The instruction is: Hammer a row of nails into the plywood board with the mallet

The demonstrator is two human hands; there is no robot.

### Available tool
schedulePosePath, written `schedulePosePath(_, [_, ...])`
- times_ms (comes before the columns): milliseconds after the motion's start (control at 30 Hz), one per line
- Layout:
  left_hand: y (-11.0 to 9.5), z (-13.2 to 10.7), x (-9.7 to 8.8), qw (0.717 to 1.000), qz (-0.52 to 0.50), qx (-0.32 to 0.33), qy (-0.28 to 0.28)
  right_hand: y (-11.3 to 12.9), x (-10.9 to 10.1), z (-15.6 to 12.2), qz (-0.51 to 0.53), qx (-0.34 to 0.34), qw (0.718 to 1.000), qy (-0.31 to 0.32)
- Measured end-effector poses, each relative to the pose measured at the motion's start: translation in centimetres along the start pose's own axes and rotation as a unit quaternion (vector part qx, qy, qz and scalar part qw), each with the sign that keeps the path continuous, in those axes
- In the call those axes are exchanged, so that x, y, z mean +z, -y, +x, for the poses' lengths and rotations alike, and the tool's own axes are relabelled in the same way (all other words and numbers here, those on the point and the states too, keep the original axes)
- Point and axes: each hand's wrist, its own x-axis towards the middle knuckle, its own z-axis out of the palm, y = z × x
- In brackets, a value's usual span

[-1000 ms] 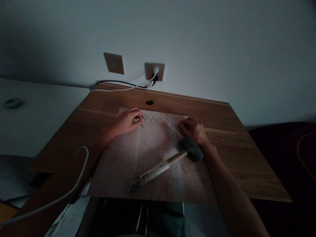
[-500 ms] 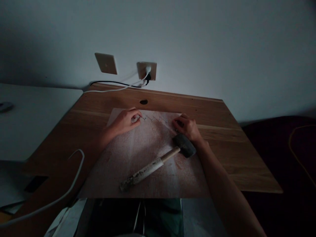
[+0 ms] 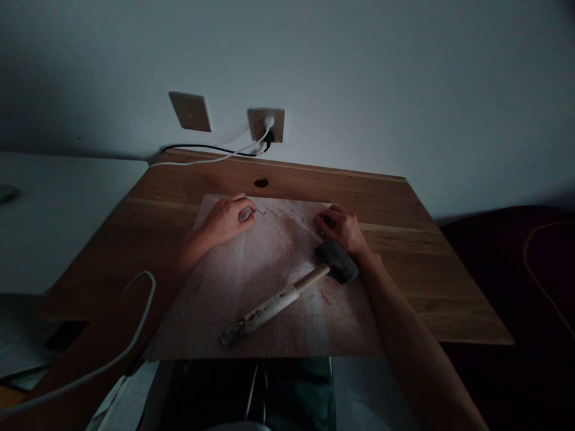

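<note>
Near the far edge of a board on the wooden table, a row of small metal fasteners runs crosswise between your curled left hand and curled right hand; whether either set of fingers grips anything cannot be told. A mallet lies on the board, head just below your right hand, the nearer one, handle slanting toward your near left.

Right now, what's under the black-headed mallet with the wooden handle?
A flat reddish-grey board lies under the black-headed mallet; the patch directly beneath it is hidden.
</note>
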Motion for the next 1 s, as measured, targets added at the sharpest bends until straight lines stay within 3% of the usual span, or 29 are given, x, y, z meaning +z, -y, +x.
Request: schedulePosePath(1000, [0.44, -0.17, 0.25, 1.000, 0.002, -0.015, 0.019, -0.42, 0.31, -0.11, -0.008, -0.013, 1.000, -0.016])
